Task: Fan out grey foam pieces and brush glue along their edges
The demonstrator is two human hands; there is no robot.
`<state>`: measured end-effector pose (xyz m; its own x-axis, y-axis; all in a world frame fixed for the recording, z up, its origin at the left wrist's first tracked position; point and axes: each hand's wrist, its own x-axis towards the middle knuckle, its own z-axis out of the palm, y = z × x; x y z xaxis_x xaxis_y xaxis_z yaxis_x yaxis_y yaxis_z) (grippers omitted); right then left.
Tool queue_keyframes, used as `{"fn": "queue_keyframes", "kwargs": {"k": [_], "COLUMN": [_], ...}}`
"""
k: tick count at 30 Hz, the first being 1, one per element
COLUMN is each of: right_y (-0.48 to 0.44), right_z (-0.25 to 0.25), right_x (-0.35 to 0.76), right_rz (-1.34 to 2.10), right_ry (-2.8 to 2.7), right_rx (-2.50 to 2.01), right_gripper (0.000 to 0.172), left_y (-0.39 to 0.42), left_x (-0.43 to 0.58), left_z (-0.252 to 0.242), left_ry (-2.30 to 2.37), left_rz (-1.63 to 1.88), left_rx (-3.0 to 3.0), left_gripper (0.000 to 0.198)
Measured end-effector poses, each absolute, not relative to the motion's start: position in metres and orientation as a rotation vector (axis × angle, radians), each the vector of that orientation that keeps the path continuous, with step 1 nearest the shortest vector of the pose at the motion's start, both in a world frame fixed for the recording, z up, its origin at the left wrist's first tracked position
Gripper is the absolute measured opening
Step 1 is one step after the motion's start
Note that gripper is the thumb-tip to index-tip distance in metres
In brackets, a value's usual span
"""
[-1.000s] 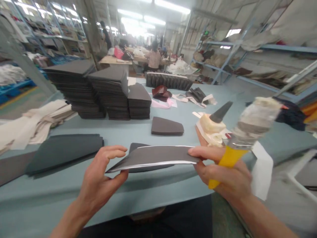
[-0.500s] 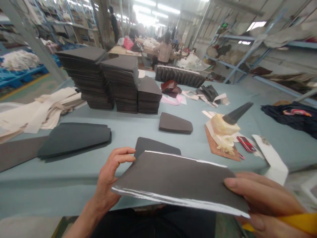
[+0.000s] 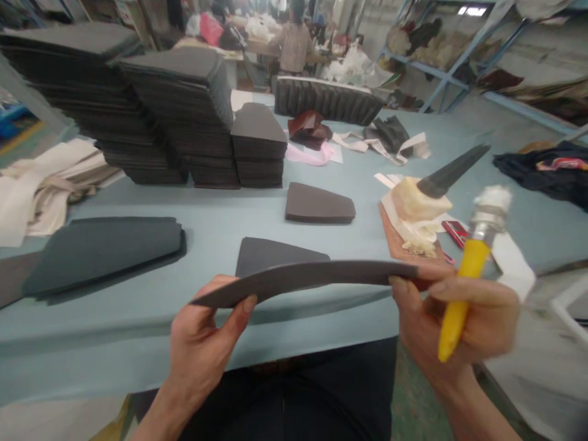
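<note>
A dark grey-brown flat panel (image 3: 316,272) spans between both hands, seen nearly edge-on and slightly bowed. My left hand (image 3: 202,337) pinches its left end between thumb and fingers. At the other end, my right hand (image 3: 459,318) grips the panel and also holds a yellow-handled brush (image 3: 468,275), its white-coated tip pointing up. Just behind the panel lies a dark panel piece (image 3: 275,254) on the table, partly hidden. Further back is a small stack of similar brown pieces (image 3: 319,203).
Tall stacks of dark panels (image 3: 184,116) stand at the back left. Fanned dark pieces (image 3: 105,254) and cream strips (image 3: 59,184) lie left. On the right are a cream block with a dark cone (image 3: 418,199), a red object (image 3: 454,233) and dark cloth (image 3: 546,174).
The panel has turned from face-up with white-streaked edges to nearly edge-on. My left hand has closed on its left end. The brush in my right hand has swung into full view.
</note>
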<state>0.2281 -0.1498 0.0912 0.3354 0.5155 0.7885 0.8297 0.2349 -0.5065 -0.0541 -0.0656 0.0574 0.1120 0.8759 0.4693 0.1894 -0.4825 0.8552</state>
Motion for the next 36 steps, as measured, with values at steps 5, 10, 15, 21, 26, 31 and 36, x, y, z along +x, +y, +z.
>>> {"fn": "queue_keyframes", "kwargs": {"k": [5, 10, 15, 21, 26, 31, 36], "right_y": [-0.114, -0.099, -0.092, -0.093, -0.098, -0.094, -0.084], "right_z": [0.079, 0.061, 0.050, 0.038, 0.026, 0.020, 0.017], "right_x": [0.233, 0.224, 0.224, 0.221, 0.223, 0.237, 0.247], "right_rz": [-0.410, -0.216, -0.122, -0.061, 0.073, 0.138, 0.106], "right_ry": [-1.240, -1.131, -1.165, -1.205, -1.259, -1.336, -1.331], "right_rx": [-1.366, -1.484, -1.488, -1.472, -1.488, -1.497, -1.505], "right_gripper": [0.030, 0.027, 0.028, 0.027, 0.026, 0.026, 0.032], "left_y": [-0.053, -0.035, -0.016, -0.002, 0.002, 0.012, 0.019], "left_x": [-0.040, -0.042, -0.049, -0.059, -0.066, -0.073, -0.072], "left_z": [0.068, 0.073, 0.075, 0.075, 0.068, 0.058, 0.053], "left_ry": [1.190, 1.291, 1.326, 1.357, 1.395, 1.400, 1.365], "left_rz": [1.369, 1.349, 1.272, 1.095, 0.963, 0.876, 0.814], "left_rx": [1.662, 1.578, 1.582, 1.783, 1.908, 1.976, 1.976], "left_gripper": [0.047, 0.053, 0.046, 0.033, 0.045, 0.052, 0.047]}}
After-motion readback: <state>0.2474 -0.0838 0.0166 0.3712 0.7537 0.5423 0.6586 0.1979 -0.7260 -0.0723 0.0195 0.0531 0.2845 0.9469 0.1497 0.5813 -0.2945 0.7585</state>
